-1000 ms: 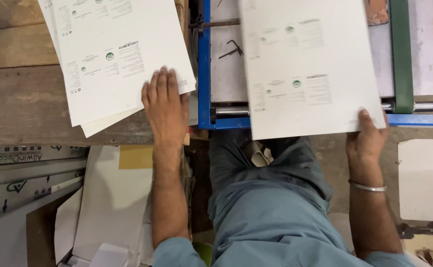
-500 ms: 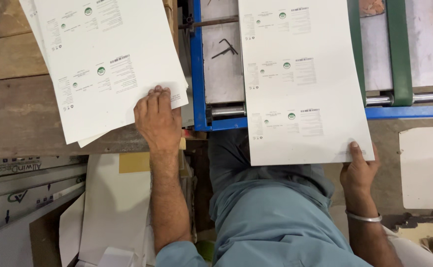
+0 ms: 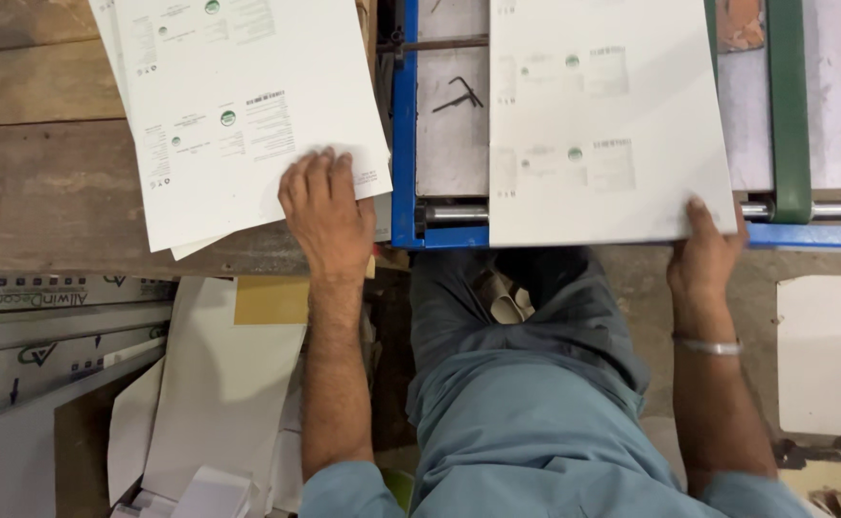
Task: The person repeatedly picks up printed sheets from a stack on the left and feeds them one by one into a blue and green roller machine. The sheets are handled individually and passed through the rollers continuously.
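Observation:
My left hand [image 3: 324,213] lies flat on the near right corner of a stack of white printed sheets [image 3: 238,115] resting on a wooden table [image 3: 46,192]. My right hand [image 3: 706,251] grips the near right corner of a single white printed sheet [image 3: 603,125], thumb on top. That sheet lies over the bed of a blue-framed machine [image 3: 403,125]. A metal bangle [image 3: 708,346] circles my right wrist.
A green bar [image 3: 789,105] and a steel roller [image 3: 823,209] run along the machine at right. A bent metal key [image 3: 459,96] lies on the machine bed. Loose white boards [image 3: 219,384] and cardboard lie on the floor at left; another white board [image 3: 828,355] lies at right.
My right hand has pushed the single sheet farther onto the machine bed. My left hand has stayed on the corner of the stack.

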